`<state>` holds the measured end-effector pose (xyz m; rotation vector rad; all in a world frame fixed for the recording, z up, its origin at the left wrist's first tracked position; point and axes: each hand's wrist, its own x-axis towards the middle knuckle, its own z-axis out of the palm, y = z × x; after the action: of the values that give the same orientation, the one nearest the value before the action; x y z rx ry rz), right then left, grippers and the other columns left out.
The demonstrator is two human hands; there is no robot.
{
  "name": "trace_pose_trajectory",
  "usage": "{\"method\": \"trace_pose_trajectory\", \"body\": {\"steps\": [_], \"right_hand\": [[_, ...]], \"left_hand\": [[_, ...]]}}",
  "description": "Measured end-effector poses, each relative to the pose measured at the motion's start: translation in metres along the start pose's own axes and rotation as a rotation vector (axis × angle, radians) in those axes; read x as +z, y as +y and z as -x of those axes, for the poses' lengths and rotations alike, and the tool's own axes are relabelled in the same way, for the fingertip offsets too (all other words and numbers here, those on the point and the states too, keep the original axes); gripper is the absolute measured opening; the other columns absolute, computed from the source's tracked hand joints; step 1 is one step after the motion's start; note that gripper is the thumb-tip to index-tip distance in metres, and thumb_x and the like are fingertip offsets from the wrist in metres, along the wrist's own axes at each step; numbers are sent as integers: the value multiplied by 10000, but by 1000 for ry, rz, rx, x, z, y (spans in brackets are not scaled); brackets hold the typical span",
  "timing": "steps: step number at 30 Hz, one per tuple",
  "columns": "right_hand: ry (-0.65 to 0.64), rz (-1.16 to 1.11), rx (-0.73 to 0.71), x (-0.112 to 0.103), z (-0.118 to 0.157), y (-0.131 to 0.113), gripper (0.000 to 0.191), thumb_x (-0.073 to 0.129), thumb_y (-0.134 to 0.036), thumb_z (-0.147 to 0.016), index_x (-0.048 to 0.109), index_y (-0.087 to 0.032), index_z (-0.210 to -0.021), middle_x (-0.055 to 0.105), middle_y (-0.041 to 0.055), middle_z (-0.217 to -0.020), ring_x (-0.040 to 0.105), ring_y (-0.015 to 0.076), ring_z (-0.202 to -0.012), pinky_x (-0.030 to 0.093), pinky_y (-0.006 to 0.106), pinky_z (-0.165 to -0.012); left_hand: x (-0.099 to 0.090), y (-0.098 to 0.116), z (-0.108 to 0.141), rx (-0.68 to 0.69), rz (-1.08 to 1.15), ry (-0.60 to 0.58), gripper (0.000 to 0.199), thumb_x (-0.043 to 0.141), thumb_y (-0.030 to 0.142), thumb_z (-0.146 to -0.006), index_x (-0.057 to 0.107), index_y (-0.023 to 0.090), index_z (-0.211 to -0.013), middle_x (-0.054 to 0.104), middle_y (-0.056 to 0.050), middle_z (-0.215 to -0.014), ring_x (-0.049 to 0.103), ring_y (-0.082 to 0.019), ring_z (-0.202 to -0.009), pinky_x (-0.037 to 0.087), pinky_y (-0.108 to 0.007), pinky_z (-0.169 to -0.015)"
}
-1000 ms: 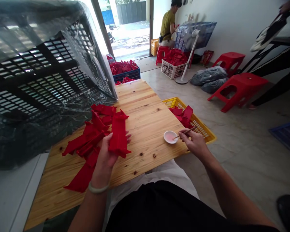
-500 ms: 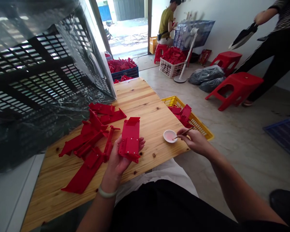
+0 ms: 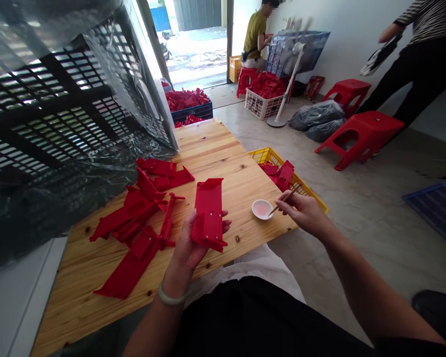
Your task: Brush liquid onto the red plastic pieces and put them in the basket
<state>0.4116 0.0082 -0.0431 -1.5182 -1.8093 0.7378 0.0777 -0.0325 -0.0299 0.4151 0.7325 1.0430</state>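
Note:
My left hand (image 3: 188, 245) is wrapped round a red plastic part (image 3: 209, 210), a long plate with a raised flap at its far end and several small pale dots on its face. Between the thumb and fingers of my right hand (image 3: 305, 210) is a thin wooden stick (image 3: 288, 197), slanting down to the left. Its lower tip is at the right rim of a small white dish (image 3: 262, 210) of pinkish liquid. Left of my left hand, a loose pile of similar red parts (image 3: 144, 208) lies on the wooden table (image 3: 223, 144).
A yellow basket (image 3: 312, 198) of red parts stands beyond the table's right edge. Plastic-wrapped dark crates (image 3: 78, 109) rise on the left. Farther off are red stools (image 3: 371, 126), a white crate (image 3: 262, 106) of parts, a white stand (image 3: 290, 84), grey bags (image 3: 315, 116) and two people.
My left hand has moved slightly right with the red part. My right hand has shifted a little right, and the stick stands steeper, its tip nearer the dish's rim.

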Motion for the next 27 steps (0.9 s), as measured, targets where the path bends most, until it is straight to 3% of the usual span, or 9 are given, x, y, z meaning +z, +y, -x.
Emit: {"method": "trace_pose_trajectory", "body": {"steps": [4, 7, 10, 14, 20, 27], "right_hand": [[44, -26, 4, 3, 2, -2, 552, 662, -766, -922, 718, -227, -820, 758, 60, -743, 694, 216, -602, 558, 340, -600], [128, -84, 2, 2, 6, -7, 569, 690, -792, -897, 728, -228, -840, 752, 60, -717, 706, 226, -586, 576, 349, -583], [286, -173, 17, -1, 15, -20, 466, 715, -706, -943, 740, -243, -989, 787, 62, -820, 766, 258, -712, 632, 393, -706], [426, -384, 54, 1, 32, -60, 257, 762, -540, -982, 783, -308, -1091, 807, 54, -950, 780, 295, -916, 616, 472, -945], [301, -633, -64, 17, 40, -115, 146, 753, -417, -1019, 787, -283, -1071, 786, 45, -966, 767, 234, -867, 641, 385, -847], [127, -706, -103, 22, 27, -113, 194, 717, -457, -1037, 744, -269, -1072, 812, 72, -981, 777, 254, -834, 663, 418, -804]], "left_hand": [[3, -3, 1, -1, -19, -47, 560, 571, 562, -1047, 771, 87, -1266, 764, -205, -1361, 811, -331, -1041, 654, -453, -942], [5, -7, 3, -1, -11, -99, 656, 547, 666, -1047, 789, 90, -1245, 769, -217, -1345, 804, -315, -1045, 633, -443, -979], [7, -12, 4, 32, 10, -134, 737, 503, 739, -1040, 799, 93, -1235, 772, -224, -1333, 789, -312, -1080, 607, -448, -1022], [10, -13, 7, 72, -26, -163, 744, 539, 756, -1016, 814, 96, -1220, 786, -225, -1287, 788, -302, -1046, 618, -417, -984], [21, -9, 20, 165, -207, -164, 672, 601, 691, -1018, 783, 91, -1260, 776, -250, -1294, 798, -316, -991, 660, -391, -840], [27, -7, 30, 157, -246, -168, 618, 665, 636, -1003, 706, 127, -1352, 764, -251, -1331, 810, -354, -1035, 670, -438, -863]]}}
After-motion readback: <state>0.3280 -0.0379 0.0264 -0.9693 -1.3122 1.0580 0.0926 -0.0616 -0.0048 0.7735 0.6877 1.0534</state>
